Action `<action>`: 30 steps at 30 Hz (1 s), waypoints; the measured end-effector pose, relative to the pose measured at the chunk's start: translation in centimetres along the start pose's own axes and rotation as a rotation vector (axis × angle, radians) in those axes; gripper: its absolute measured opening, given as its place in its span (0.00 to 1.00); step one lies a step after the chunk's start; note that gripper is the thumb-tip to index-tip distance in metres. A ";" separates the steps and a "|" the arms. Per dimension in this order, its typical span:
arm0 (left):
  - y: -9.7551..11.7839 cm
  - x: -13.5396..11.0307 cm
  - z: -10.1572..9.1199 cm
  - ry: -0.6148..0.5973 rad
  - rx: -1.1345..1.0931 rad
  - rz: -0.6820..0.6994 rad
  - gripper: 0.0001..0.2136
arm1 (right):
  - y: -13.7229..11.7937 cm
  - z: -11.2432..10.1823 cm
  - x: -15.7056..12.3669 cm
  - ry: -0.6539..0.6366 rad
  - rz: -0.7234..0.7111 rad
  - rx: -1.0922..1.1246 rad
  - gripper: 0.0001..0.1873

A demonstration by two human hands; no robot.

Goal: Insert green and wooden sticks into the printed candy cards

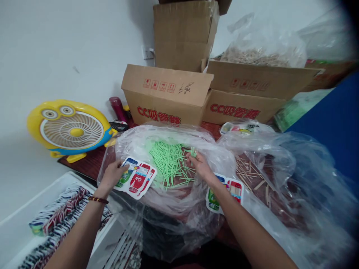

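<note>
My left hand (114, 172) grips the left edge of a small stack of printed candy pouches (139, 178), showing green and red bottle shapes. Between my hands, a heap of thin light-green candy sticks (167, 160) lies on a clear plastic bag (174, 201). At the heap's right side my right hand (198, 163) pinches a small bunch of the green sticks (193, 152). Below my right forearm lies another printed pouch (236, 189), partly covered by the arm. Farther right, brown sticks (252, 173) are scattered in a second clear bag (283, 160).
A white bin (17, 201) at lower left holds rows of packed pouches (64, 209). A yellow fan (75, 129) stands at the table's left. Cardboard boxes (168, 89) line the back, near a dark red bottle (117, 108). A blue panel (328, 116) rises at right.
</note>
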State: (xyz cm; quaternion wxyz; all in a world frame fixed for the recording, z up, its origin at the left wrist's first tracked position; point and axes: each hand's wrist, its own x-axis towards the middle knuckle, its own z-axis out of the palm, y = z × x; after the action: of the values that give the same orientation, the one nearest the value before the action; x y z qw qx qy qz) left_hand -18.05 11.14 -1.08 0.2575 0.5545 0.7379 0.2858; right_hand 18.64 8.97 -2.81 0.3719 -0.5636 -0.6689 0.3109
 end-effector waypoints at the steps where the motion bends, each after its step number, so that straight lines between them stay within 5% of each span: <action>1: 0.0 -0.1 -0.2 -0.008 0.007 0.006 0.12 | 0.1 -0.5 0.0 -0.050 -0.005 -0.105 0.18; 5: 0.3 -0.5 -1.1 -0.046 0.120 0.048 0.13 | 0.4 -1.2 -1.6 -0.257 -0.044 -0.340 0.11; 9: 0.6 -0.9 -1.4 -0.041 0.277 0.099 0.16 | -0.3 -0.1 -3.4 -0.422 -0.079 -0.612 0.17; 15: 0.6 -1.7 -0.8 0.090 0.544 0.202 0.20 | -0.9 1.4 -4.0 -0.409 -0.048 -0.664 0.15; 22: 0.7 -2.7 -0.7 0.247 0.608 0.386 0.18 | 0.5 -0.3 -2.7 -0.255 0.007 -0.307 0.09; 25: 1.0 -3.1 -1.2 0.242 0.580 0.330 0.17 | 0.6 -0.4 -2.3 -0.153 0.025 -0.116 0.12; 30: 1.6 -4.1 -2.4 0.199 0.436 0.291 0.17 | -0.1 1.3 -3.5 -0.006 0.117 0.566 0.13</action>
State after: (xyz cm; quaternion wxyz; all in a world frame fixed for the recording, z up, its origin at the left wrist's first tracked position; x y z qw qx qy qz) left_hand -17.65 7.21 2.04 0.0144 0.6662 0.7162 0.2074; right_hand 17.80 5.54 -3.96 0.4939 -0.4741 -0.5230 0.5077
